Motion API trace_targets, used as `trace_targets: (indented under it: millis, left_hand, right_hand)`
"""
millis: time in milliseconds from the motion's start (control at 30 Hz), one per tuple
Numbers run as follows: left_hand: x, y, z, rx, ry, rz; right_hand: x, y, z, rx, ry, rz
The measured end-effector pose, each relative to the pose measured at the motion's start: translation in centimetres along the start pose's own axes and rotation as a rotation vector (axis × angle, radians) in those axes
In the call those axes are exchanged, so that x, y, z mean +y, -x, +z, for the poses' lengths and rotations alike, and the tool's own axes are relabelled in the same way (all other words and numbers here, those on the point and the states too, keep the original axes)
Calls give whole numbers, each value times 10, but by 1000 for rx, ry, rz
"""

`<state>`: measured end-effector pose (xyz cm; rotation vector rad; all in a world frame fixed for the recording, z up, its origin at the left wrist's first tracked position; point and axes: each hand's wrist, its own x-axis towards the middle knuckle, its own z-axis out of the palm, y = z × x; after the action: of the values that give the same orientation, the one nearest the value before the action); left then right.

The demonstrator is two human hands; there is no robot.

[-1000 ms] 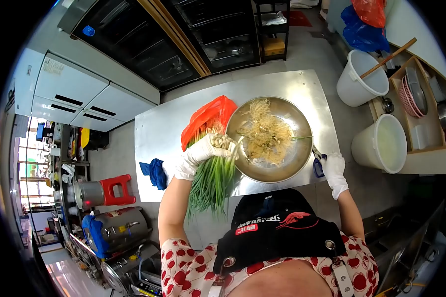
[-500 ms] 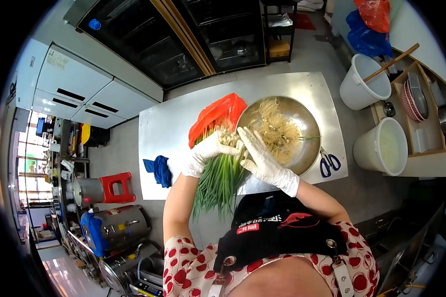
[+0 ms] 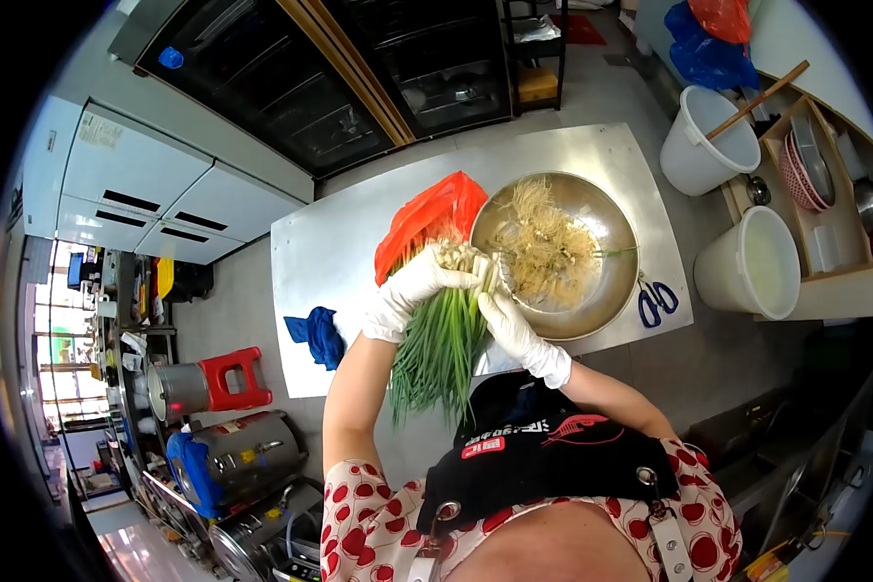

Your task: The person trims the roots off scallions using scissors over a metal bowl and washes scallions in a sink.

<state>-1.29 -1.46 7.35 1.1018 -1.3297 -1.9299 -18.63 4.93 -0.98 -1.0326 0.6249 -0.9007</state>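
Head view: your left hand (image 3: 412, 291), in a white glove, is wrapped around a bunch of spring onions (image 3: 436, 344), with the thumb across the pale stems just under their white ends. The bunch lies over the near edge of the steel worktop (image 3: 335, 247), left of that edge's middle, and its green tips hang past the edge toward your black apron (image 3: 543, 432).

Your right hand (image 3: 519, 335), gloved as well, meets the bunch from its right side. The fingers are at the pale stems, close to the left hand's thumb; you cannot tell from here whether they pinch a stem or only touch it.

Behind your left hand, toward the far edge, is a red plastic bag (image 3: 432, 215), with more pale, rooty ends showing at its mouth. Just to the right of the bag, toward the worktop's right edge, stands a wide metal bowl (image 3: 606, 291) holding a heap of stringy roots (image 3: 548, 242). One thin green stalk (image 3: 616, 253) reaches to the bowl's right rim.

Blue-handled scissors (image 3: 648, 288) lie near the near right corner, beside the bowl, handles turned toward you. A crumpled blue cloth (image 3: 318, 335) lies by the near left corner.
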Motion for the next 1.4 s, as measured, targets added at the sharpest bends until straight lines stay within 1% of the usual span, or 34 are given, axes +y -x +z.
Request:
trace_targets:
  millis: [33, 67, 167, 200, 300, 333, 367, 433, 467, 567, 667, 767, 800, 833, 967, 1000, 1100, 1133, 1167, 1233, 1267, 1333, 1367, 1400]
  left_hand:
    - [-1, 0, -1, -20, 0, 13]
    - [0, 1, -1, -44, 2, 39]
    - [7, 8, 1, -24, 56, 21]
    - [10, 10, 1, -64, 67, 31]
    - [20, 23, 6, 58, 12, 61]
    - [32, 28, 12, 73, 100, 67]
    - [41, 30, 21, 94, 169, 111]
    - [61, 32, 35, 224, 223, 110]
    - [71, 34, 43, 228, 213, 136]
    - [87, 28, 56, 296, 144, 198]
    - [102, 20, 70, 330, 166, 248]
    - [103, 0, 82, 332, 210, 302]
    - [106, -5, 91, 328, 222, 313]
    - [109, -10, 100, 321, 234, 325]
    - [116, -33, 126, 304, 179, 366]
    - [116, -40, 133, 292, 210, 412]
    - [119, -55, 150, 252, 284, 384]
    - [118, -60, 154, 254, 263, 392]
    - [116, -65, 154, 217, 285, 439]
    - [105, -74, 152, 121, 352, 463]
    - [102, -75, 152, 98, 354, 465]
    - [91, -80, 150, 78, 364, 432]
    - [86, -81, 150, 71, 370, 415]
    - [83, -79, 152, 110, 321, 395]
  right_hand:
    - [0, -1, 5, 6, -108, 10]
    - [-1, 0, 10, 46, -128, -6]
    - [-7, -5, 8, -56, -27, 49]
    - [-9, -8, 13, -19, 19, -72]
    - [-20, -7, 16, -136, -42, -208]
    - [-22, -7, 15, -193, -76, -82]
    - [-22, -9, 19, -231, -79, -25]
    - [-29, -7, 36, -144, 3, -144]
    - [-38, -6, 39, -158, -40, -43]
    - [-43, -10, 46, -30, -116, -46]
    - [-74, -3, 40, -84, -252, -34]
    - [-92, 9, 30, -51, -196, -95]
    - [-91, 9, 32, 58, -157, -182]
    - [-93, 15, 31, 164, -51, -137]
    - [-116, 23, 9, 312, 4, -143]
    - [-128, 28, 4, 333, -60, -175]
    - [-129, 40, -34, 323, 68, -96]
    - [-146, 46, -39, 321, 91, -139]
    - [-164, 54, -47, 307, 112, -106]
    - [-187, 62, -76, 229, 162, -26]
    - [-192, 65, -94, 198, 160, -61]
    - [-225, 72, -117, 153, 269, -17]
    - [-238, 76, -126, 141, 276, 24]
    - [-251, 79, -136, 114, 382, 129]
